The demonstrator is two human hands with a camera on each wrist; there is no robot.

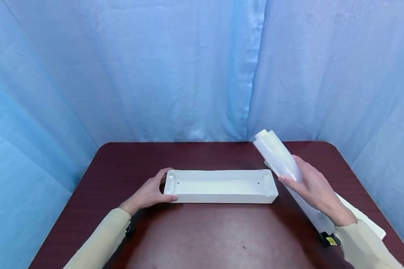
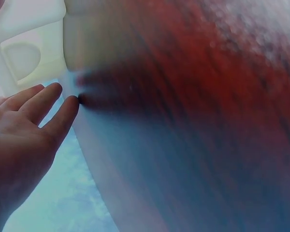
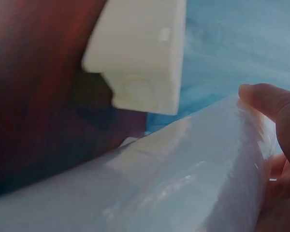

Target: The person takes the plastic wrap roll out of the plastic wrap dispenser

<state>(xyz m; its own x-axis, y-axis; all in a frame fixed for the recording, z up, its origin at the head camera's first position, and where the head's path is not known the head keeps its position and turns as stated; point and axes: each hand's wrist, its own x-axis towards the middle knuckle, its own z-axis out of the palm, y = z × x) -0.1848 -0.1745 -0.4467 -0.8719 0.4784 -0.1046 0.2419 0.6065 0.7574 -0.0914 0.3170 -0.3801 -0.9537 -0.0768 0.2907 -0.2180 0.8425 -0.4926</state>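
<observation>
A long, shallow white plastic box (image 1: 222, 198), its inside facing up and bare, lies across the middle of the table. My left hand (image 1: 150, 193) holds its left end, thumb at the front wall and fingers behind. The left wrist view shows that hand (image 2: 21, 133) with fingertips close to the box's end wall (image 2: 50, 48). To the right, my right hand (image 1: 314, 186) grips a roll of clear plastic film (image 1: 277, 157), tilted with its core end pointing up and left. The roll (image 3: 174, 183) fills the lower right wrist view, beside the box's end (image 3: 135, 38).
Beneath my right forearm a long white panel (image 1: 361, 215) lies slantwise on the dark red-brown table (image 1: 202, 231). Light blue curtains (image 1: 175, 74) hang behind and at both sides of the table.
</observation>
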